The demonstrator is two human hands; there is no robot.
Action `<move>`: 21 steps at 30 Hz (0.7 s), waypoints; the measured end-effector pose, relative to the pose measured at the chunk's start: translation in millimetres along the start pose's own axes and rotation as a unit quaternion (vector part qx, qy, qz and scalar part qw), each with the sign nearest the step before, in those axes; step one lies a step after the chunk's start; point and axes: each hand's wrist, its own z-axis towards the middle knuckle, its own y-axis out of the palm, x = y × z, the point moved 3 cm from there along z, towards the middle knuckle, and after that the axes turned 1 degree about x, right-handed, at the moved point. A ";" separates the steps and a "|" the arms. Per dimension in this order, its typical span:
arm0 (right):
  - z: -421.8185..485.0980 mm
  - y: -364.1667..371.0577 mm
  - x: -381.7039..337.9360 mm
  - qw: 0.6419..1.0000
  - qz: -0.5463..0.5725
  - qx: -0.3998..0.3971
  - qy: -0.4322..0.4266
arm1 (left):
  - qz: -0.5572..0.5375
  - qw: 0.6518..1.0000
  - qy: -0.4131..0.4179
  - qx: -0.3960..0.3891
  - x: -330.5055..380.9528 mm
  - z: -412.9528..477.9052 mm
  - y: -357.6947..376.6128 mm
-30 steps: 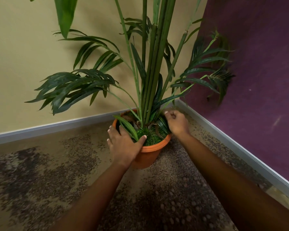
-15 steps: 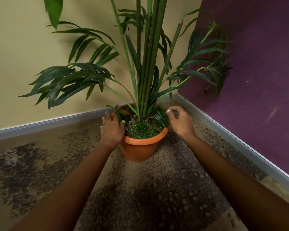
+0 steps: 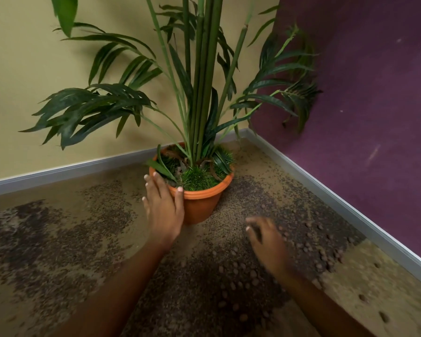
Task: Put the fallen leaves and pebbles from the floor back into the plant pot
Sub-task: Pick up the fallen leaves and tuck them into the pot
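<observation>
Plant pot: touched at its near-left rim by the open, empty left hand; right hand, blurred, loosely curled, contents untellable, held nearer over the floor.

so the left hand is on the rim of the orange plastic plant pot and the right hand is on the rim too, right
Not quite. The head view shows the left hand against the rim of the orange plastic plant pot, but the right hand is off the pot, blurred, above the speckled floor.

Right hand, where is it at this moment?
In the head view the right hand hovers blurred over the speckled floor, off the orange pot and nearer the camera, while the left hand rests against the pot's left side.
</observation>
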 end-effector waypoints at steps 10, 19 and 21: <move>-59.6 59.1 21.4 0.974 -0.119 -0.195 0.000 | 0.157 0.967 0.003 -0.203 -52.6 -80.1 49.1; -58.7 70.3 12.0 0.964 -0.151 -0.221 -0.017 | 0.249 0.936 0.055 -0.241 -68.0 -69.9 36.0; -52.4 71.0 6.5 0.965 -0.145 -0.215 -0.026 | 0.265 0.941 0.043 -0.205 -72.9 -50.1 20.6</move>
